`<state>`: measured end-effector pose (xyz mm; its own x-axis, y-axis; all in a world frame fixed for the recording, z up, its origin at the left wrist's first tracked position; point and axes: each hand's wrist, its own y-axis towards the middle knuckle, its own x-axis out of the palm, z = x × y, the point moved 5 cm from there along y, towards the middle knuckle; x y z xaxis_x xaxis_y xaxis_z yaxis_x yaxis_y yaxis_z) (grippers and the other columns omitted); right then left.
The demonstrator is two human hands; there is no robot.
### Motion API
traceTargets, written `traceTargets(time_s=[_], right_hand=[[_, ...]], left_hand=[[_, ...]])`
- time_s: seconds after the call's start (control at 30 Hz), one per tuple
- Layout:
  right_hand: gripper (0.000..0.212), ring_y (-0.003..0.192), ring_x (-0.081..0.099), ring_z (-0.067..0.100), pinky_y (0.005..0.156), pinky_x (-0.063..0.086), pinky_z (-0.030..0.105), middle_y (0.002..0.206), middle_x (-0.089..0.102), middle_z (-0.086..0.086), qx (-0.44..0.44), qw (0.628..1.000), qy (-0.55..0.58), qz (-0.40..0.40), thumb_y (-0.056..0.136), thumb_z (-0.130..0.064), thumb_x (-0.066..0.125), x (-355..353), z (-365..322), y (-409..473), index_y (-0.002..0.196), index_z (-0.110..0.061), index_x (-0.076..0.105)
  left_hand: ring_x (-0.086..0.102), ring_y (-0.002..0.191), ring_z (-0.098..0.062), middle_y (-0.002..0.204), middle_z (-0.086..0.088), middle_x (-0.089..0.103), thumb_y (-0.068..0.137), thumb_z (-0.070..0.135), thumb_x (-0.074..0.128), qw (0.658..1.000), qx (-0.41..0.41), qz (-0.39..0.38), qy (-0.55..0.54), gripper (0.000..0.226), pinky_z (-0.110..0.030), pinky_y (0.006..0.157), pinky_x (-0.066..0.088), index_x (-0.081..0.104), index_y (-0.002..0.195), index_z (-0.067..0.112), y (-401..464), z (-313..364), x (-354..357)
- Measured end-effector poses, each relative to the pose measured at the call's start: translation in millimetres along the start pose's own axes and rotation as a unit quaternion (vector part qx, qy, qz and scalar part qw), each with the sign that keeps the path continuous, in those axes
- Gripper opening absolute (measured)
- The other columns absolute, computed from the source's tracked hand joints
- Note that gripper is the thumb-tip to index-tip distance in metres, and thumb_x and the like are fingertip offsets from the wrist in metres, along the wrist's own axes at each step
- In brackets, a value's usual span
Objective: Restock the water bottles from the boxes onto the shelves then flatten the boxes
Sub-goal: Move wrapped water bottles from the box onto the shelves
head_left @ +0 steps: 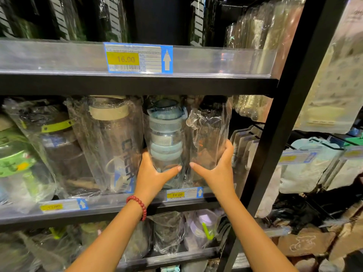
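On the middle shelf (110,203) stand several water bottles wrapped in clear plastic. My left hand (155,171) grips the lower part of a clear bottle with a blue lid (167,134), thumb across its front. Just right of it stands a dark brownish bottle in crinkled wrap (210,138); my right hand (216,169) grips it low down, fingers round its right side. The two bottles stand upright side by side, touching. A clear bottle with a beige lid (110,142) leans to the left of them. No box shows among the shelves.
A black upright post (282,122) bounds the shelf on the right. The shelf above (137,83) hangs low over the bottle tops. More wrapped bottles fill the lower shelf (169,232). Brown cardboard (306,244) lies on the floor at the lower right.
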<state>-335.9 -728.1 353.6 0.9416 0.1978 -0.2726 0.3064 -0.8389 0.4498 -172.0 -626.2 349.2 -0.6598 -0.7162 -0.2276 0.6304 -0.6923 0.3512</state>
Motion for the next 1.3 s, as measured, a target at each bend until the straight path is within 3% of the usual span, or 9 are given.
traceTargets(time_s=[0.07,0.2,0.33,0.43,0.6,0.8,0.93,1.0,1.3], right_hand=[[0.107,0.123,0.031,0.003,0.097,0.028,0.018,0.138,0.029,-0.009,-0.001,1.000,-0.013,0.008,0.065,-0.030,0.086,0,0,0,0.144,-0.021,0.014],[0.106,0.134,0.027,0.019,0.099,0.026,0.017,0.145,0.027,0.007,0.001,0.996,-0.059,0.067,0.066,-0.030,0.085,6,-6,-2,0.145,-0.013,0.016],[0.108,0.131,0.025,0.029,0.103,0.033,0.034,0.139,0.026,0.013,0.001,0.992,-0.075,0.103,0.065,-0.031,0.085,12,-12,-9,0.144,-0.010,0.016],[0.119,0.138,0.012,0.020,0.110,0.022,0.037,0.149,0.011,0.008,0.003,0.996,-0.075,0.049,0.061,-0.039,0.086,6,-12,-7,0.147,-0.015,0.007],[0.127,0.130,0.008,-0.006,0.104,0.016,0.018,0.156,-0.004,-0.008,0.030,0.995,0.022,-0.097,0.066,-0.021,0.086,-9,-13,-3,0.147,-0.030,-0.012],[0.116,0.121,0.023,-0.007,0.085,0.027,0.000,0.156,0.014,-0.007,0.026,0.998,-0.012,-0.056,0.072,-0.011,0.080,-13,-11,-5,0.149,-0.029,-0.004],[0.113,0.132,0.019,-0.002,0.111,0.024,0.023,0.147,0.017,-0.018,-0.006,0.999,-0.036,0.018,0.070,-0.018,0.082,-6,-10,-10,0.149,-0.026,0.003],[0.111,0.129,0.018,-0.002,0.114,0.021,0.030,0.140,0.018,-0.023,-0.009,0.998,-0.040,0.044,0.069,-0.020,0.083,-2,-10,-12,0.149,-0.027,0.006],[0.114,0.134,0.013,-0.004,0.109,0.018,0.022,0.144,0.008,-0.020,-0.006,0.998,0.000,-0.066,0.071,-0.022,0.082,-9,-3,-9,0.143,-0.039,-0.005]], left_hand=[[0.052,0.108,-0.010,0.114,0.005,0.052,0.053,0.037,0.087,1.000,0.006,0.002,0.006,0.073,-0.017,0.083,0.039,0.039,0.106,0.027,0,0,0],[0.052,0.108,-0.011,0.114,0.005,0.052,0.062,0.024,0.087,1.000,0.012,0.007,0.006,0.062,-0.018,0.082,0.039,0.038,0.099,0.036,0,-1,-1],[0.052,0.108,-0.011,0.114,0.005,0.052,0.063,0.023,0.087,1.000,0.005,0.007,0.004,0.066,-0.016,0.081,0.039,0.037,0.106,0.027,0,-1,0],[0.051,0.108,-0.011,0.116,0.004,0.051,0.064,0.024,0.086,1.000,0.008,0.003,0.005,0.066,-0.018,0.082,0.039,0.037,0.107,0.028,0,0,0],[0.050,0.109,-0.012,0.117,0.003,0.051,0.063,0.023,0.086,1.000,0.008,0.007,0.006,0.068,-0.024,0.087,0.039,0.037,0.110,0.025,0,1,0],[0.052,0.108,-0.013,0.114,0.004,0.053,0.051,0.042,0.084,1.000,0.002,0.012,0.002,0.074,-0.024,0.087,0.040,0.039,0.107,0.026,-1,0,0],[0.052,0.109,-0.013,0.115,0.004,0.053,0.060,0.028,0.088,1.000,0.003,0.017,0.010,0.070,-0.025,0.088,0.040,0.039,0.109,0.025,-1,-1,-1],[0.052,0.109,-0.012,0.115,0.005,0.053,0.061,0.025,0.087,1.000,0.005,0.016,0.010,0.068,-0.025,0.088,0.041,0.039,0.110,0.027,-1,0,0],[0.053,0.110,-0.012,0.116,0.007,0.054,0.061,0.029,0.088,1.000,0.011,0.016,0.014,0.070,-0.026,0.090,0.042,0.039,0.111,0.029,-2,-1,-2]])
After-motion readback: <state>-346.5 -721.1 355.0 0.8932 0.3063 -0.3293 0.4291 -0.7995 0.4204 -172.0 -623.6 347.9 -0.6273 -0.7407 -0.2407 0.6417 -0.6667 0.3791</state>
